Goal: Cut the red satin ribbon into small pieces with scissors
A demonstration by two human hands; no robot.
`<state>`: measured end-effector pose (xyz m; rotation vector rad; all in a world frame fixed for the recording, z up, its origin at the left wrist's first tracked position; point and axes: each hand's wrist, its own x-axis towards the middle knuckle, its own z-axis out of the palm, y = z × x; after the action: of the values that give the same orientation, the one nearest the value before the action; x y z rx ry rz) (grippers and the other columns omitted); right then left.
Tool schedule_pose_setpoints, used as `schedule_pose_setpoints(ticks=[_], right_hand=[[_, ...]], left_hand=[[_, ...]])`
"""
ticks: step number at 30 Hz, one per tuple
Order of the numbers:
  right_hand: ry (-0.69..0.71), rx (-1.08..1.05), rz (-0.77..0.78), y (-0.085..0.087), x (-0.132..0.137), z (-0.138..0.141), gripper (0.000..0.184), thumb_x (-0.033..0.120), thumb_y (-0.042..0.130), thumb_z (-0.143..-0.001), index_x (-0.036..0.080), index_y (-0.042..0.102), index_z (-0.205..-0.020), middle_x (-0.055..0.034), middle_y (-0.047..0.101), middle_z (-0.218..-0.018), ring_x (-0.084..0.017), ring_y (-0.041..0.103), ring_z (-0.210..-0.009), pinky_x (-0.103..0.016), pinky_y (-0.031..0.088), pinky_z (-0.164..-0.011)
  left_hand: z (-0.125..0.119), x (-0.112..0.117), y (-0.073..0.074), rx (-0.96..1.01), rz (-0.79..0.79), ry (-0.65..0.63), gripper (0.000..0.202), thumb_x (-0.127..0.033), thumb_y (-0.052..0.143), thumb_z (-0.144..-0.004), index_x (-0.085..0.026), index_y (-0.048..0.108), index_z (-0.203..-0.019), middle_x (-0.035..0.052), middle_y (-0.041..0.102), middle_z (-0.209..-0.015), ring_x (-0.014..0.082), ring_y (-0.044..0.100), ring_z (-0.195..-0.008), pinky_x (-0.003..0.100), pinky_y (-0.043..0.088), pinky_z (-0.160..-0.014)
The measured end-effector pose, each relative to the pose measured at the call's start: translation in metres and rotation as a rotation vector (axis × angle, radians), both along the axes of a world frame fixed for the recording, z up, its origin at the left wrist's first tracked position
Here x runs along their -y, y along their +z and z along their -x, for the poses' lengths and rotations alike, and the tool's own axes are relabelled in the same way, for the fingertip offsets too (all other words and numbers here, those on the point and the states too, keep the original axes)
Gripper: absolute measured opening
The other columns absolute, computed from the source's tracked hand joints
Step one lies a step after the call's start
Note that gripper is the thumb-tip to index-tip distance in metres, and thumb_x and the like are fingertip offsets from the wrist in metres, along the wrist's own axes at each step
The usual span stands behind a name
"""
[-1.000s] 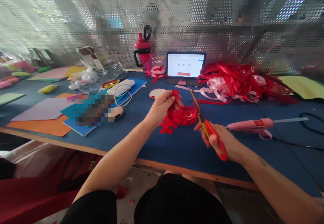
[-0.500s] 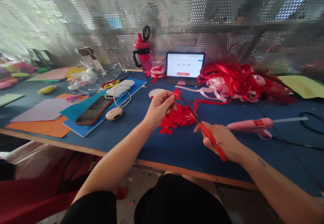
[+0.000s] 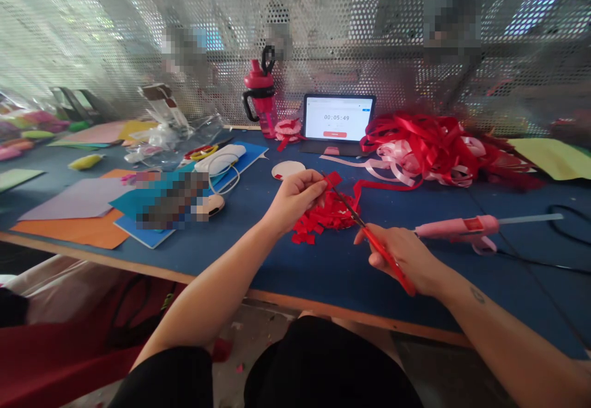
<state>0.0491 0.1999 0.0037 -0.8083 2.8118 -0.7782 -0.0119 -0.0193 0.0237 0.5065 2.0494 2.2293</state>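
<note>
Between the thumb and fingers of my left hand (image 3: 299, 197) is a small piece of red ribbon (image 3: 333, 179). My right hand (image 3: 401, 253) is closed round the red handles of a pair of scissors (image 3: 386, 254), whose blades point up and left to the ribbon piece. Below the blades lies a pile of cut red ribbon pieces (image 3: 323, 216) on the blue table (image 3: 295, 266). A white disc (image 3: 290, 168) with a small red piece on it lies behind my left hand.
A pink glue gun (image 3: 457, 227) with its cord lies at right, before a heap of red and pink ribbon (image 3: 429, 149). A tablet (image 3: 339, 119) shows a timer beside a pink bottle (image 3: 261, 100). Coloured paper sheets (image 3: 69, 199) and a white cable (image 3: 224, 177) occupy the left.
My left hand has shifted slightly right and down with the ribbon piece. The scissor blades have come down a little with it. The timer has gone up one second.
</note>
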Motion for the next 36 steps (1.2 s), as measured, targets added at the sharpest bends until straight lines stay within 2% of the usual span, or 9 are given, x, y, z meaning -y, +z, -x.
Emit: schedule_pose_setpoints(ticks=[7,11,15,17,22,27,31,36], right_hand=[[0.001,0.102,0.111,0.002,0.001,0.001,0.03,0.047,0.044,-0.09,0.021,0.058,-0.086,0.0031,0.051,-0.053,-0.011,0.043,-0.042,-0.022,0.033,-0.046],[-0.009,0.154,0.197,0.0,0.002,0.0,0.023,0.035,0.043,-0.089,0.02,0.055,-0.078,0.0048,0.044,-0.047,-0.01,0.042,-0.04,-0.021,0.033,-0.045],[-0.042,0.201,0.26,-0.001,0.002,-0.002,0.016,0.026,0.042,-0.086,0.019,0.054,-0.079,0.007,0.039,-0.043,-0.01,0.039,-0.038,-0.021,0.032,-0.044],[-0.052,0.212,0.269,-0.002,0.002,-0.002,0.018,0.028,0.043,-0.087,0.019,0.056,-0.082,0.0071,0.04,-0.044,-0.01,0.04,-0.038,-0.021,0.032,-0.045],[-0.082,0.137,0.282,-0.007,0.0,0.0,0.035,0.047,0.038,-0.094,0.018,0.058,-0.088,0.0048,0.045,-0.048,-0.011,0.046,-0.042,-0.022,0.033,-0.046],[-0.082,0.071,0.214,-0.004,0.0,-0.001,0.036,0.051,0.038,-0.091,0.02,0.057,-0.095,0.0016,0.053,-0.055,-0.015,0.051,-0.048,-0.024,0.036,-0.048],[-0.097,0.054,0.113,0.001,0.003,-0.003,0.034,0.047,0.042,-0.088,0.019,0.057,-0.099,0.0007,0.053,-0.057,-0.015,0.05,-0.048,-0.025,0.036,-0.05],[-0.085,0.044,0.054,0.004,0.004,-0.003,0.032,0.044,0.042,-0.087,0.018,0.057,-0.099,0.0006,0.053,-0.057,-0.015,0.047,-0.046,-0.025,0.033,-0.05]], left_hand=[[0.002,0.002,-0.001,-0.007,0.028,-0.011,0.024,-0.034,0.066,-0.075,-0.015,0.053,-0.069,-0.003,0.051,-0.048,0.0021,0.033,-0.037,0.018,0.016,-0.038],[0.003,0.003,-0.002,-0.014,0.024,-0.022,0.023,-0.034,0.065,-0.076,-0.015,0.053,-0.07,-0.0026,0.053,-0.049,0.0023,0.034,-0.038,0.017,0.017,-0.038],[0.004,0.003,-0.003,-0.013,0.013,-0.024,0.021,-0.031,0.063,-0.077,-0.014,0.053,-0.07,-0.0022,0.054,-0.05,0.0014,0.032,-0.038,0.017,0.017,-0.038],[0.004,0.003,-0.003,0.001,-0.001,-0.026,0.02,-0.03,0.064,-0.076,-0.014,0.054,-0.07,-0.0018,0.055,-0.051,0.0015,0.032,-0.038,0.017,0.018,-0.038],[0.004,0.002,-0.002,0.011,-0.082,-0.041,0.009,-0.023,0.056,-0.079,-0.014,0.057,-0.076,-0.0007,0.057,-0.053,0.0025,0.034,-0.041,0.016,0.024,-0.041],[0.005,0.001,-0.002,-0.009,-0.113,-0.034,0.01,-0.013,0.052,-0.078,-0.014,0.057,-0.086,-0.0001,0.062,-0.066,0.0034,0.047,-0.049,0.014,0.035,-0.047],[0.005,-0.001,-0.002,-0.021,-0.095,0.034,0.014,-0.021,0.06,-0.078,-0.015,0.053,-0.088,0.0013,0.067,-0.072,0.0053,0.054,-0.051,0.016,0.041,-0.048],[0.004,0.001,-0.001,-0.004,-0.089,0.093,0.027,-0.035,0.068,-0.075,-0.014,0.052,-0.082,0.0047,0.069,-0.073,0.0063,0.054,-0.047,0.017,0.039,-0.043]])
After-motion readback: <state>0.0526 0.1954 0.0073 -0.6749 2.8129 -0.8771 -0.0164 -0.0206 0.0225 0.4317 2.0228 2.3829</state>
